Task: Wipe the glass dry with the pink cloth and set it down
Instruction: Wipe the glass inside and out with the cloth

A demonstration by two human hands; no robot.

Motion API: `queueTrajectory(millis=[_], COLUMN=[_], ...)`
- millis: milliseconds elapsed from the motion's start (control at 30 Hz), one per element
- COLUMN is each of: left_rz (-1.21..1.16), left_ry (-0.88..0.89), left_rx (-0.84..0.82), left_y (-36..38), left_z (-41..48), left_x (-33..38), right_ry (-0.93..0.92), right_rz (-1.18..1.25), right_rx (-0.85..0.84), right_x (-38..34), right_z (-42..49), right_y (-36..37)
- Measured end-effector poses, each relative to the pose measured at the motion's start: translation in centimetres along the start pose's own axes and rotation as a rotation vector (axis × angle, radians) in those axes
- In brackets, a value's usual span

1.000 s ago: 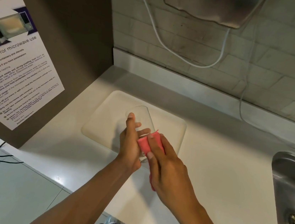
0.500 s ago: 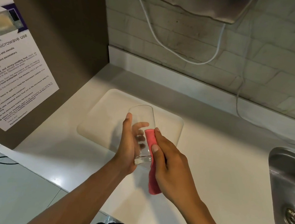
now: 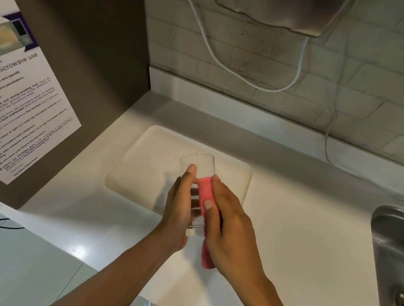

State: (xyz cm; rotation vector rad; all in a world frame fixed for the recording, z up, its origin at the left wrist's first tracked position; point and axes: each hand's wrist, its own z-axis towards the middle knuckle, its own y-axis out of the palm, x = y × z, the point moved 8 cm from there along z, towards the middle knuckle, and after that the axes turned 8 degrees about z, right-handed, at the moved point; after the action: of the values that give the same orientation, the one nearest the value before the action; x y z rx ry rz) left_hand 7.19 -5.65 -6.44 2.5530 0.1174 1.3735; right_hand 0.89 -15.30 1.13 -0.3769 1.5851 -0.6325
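Note:
A clear drinking glass [image 3: 198,164] is held upright above the counter, its rim pointing away from me. My left hand [image 3: 178,211] wraps its left side, fingers along the wall. My right hand [image 3: 228,222] presses a folded pink cloth [image 3: 205,186] against the glass's right side. The cloth's tail [image 3: 207,257] hangs down below my palm. The lower part of the glass is partly hidden between both hands.
A cream tray [image 3: 142,171] lies on the white counter [image 3: 301,228] just behind the glass. A steel sink [image 3: 397,253] is at the right edge. A brown cabinet side with a microwave notice [image 3: 19,100] stands left. A white cable [image 3: 231,67] hangs on the tiled wall.
The cloth has slid along the glass's right side and now hangs longer below my right hand. The glass has turned more upright in my left hand.

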Motion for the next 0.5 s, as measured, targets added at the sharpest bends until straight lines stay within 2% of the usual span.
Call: queueTrajectory(millis=[100, 200, 333, 500], left_rz=[-0.008, -0.023, -0.065, -0.12], left_ry=[-0.042, -0.032, 0.009, -0.045], left_rx=[-0.062, -0.133, -0.174, -0.23], left_y=[0.7, 1.3, 0.7, 1.3], left_z=[-0.7, -1.0, -0.4, -1.5], left_x=[-1.3, -1.8, -0.8, -2.9], right_ry=[0.073, 0.012, -0.072, 0.02], right_rz=[0.171, 0.199, 0.179, 0.271], right_rx=[0.056, 0.1, 0.04, 0.044], right_x=[0.4, -0.9, -1.0, -0.1], right_z=[2.2, 2.9, 0.7, 2.3], right_y=[-1.2, -1.6, -0.2, -1.2])
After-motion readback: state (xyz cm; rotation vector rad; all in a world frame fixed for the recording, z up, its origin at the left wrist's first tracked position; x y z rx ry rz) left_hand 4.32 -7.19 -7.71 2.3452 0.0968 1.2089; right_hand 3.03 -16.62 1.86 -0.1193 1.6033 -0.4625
